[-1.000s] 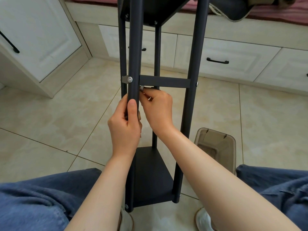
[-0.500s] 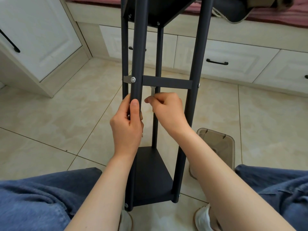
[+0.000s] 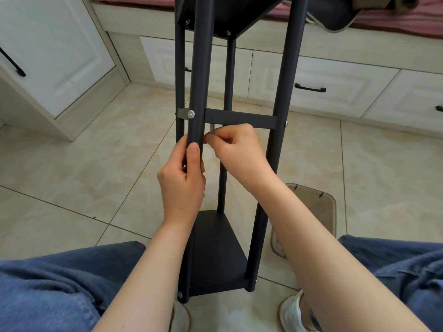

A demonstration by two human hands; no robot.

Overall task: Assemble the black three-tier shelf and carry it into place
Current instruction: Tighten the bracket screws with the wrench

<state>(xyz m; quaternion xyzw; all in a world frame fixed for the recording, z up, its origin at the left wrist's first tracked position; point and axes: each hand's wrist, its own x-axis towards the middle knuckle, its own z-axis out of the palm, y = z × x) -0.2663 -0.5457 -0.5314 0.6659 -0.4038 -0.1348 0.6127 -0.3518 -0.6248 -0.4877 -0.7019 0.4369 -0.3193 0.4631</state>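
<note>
Shifting a little to the right of where it was a second ago, the person's right hand (image 3: pixel 237 152) is now drawing clear of the front pole (image 3: pixel 200 68) and is holding a small silver tool (image 3: pixel 212 129), seemingly a hex key, upright just beneath the crossbar (image 3: pixel 239 120), its thumb and forefinger pinching the tool while the other fingers are curling in behind. Meanwhile the left hand (image 3: pixel 182 180) is staying wrapped around the same pole just below the joint, thumb lying straight up the tube, apparently bracing the frame so it is not twisting while the fastening is being worked. Standing upright on the tiled floor (image 3: pixel 72 152) between the seated person's knees, the black three-tier shelf (image 3: pixel 285 92) is being kept close, probably so both hands can be reaching the middle joint. Its lowest tier (image 3: pixel 215 255) is already sitting between the poles, and a silver screw (image 3: pixel 191 114) is showing at the left end of the crossbar, so the work appears to be nearing the tightening of the last fixings, with the carrying not yet begun. White drawers (image 3: pixel 323 75) are lining the wall behind, and a brown plastic tub (image 3: pixel 316 202) is lying on the floor near the right knee, its contents not being visible
</note>
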